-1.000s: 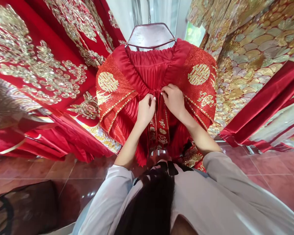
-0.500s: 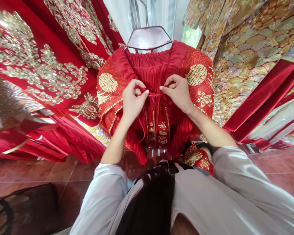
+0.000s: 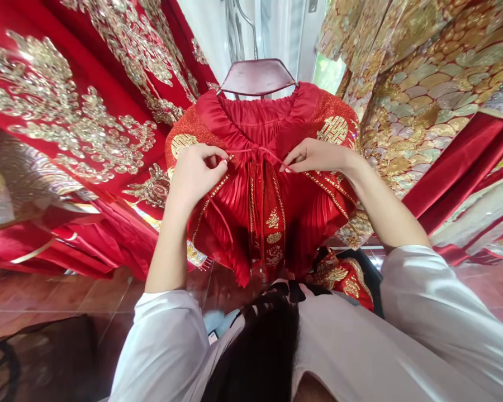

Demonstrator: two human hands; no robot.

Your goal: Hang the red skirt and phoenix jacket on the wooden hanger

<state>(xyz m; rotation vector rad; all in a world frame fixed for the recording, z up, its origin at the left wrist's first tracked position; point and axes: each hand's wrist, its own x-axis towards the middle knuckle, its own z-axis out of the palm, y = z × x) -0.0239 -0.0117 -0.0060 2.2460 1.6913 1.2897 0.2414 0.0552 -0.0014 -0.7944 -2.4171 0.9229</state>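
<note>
A red pleated garment [image 3: 235, 206] with gold embroidery hangs from a dark hanger [image 3: 257, 77] in front of me. A thin red tie cord [image 3: 255, 152] crosses its front at the collar, knotted in the middle. My left hand [image 3: 197, 173] is closed and pinches the cord's left end, with a loose strand trailing down below it. My right hand [image 3: 314, 156] pinches the cord's right end. The two hands are spread apart, and the cord runs taut between them.
Red robes with heavy gold embroidery [image 3: 67, 111] hang at the left. Gold scale-patterned garments [image 3: 427, 84] and red sleeves [image 3: 465, 167] hang at the right. Below is a reddish tiled floor [image 3: 46, 301]. A bright window [image 3: 276, 28] is behind the hanger.
Both hands have moved apart from the middle of the collar, the left going left and the right going right, drawing the red cord out sideways and taut.
</note>
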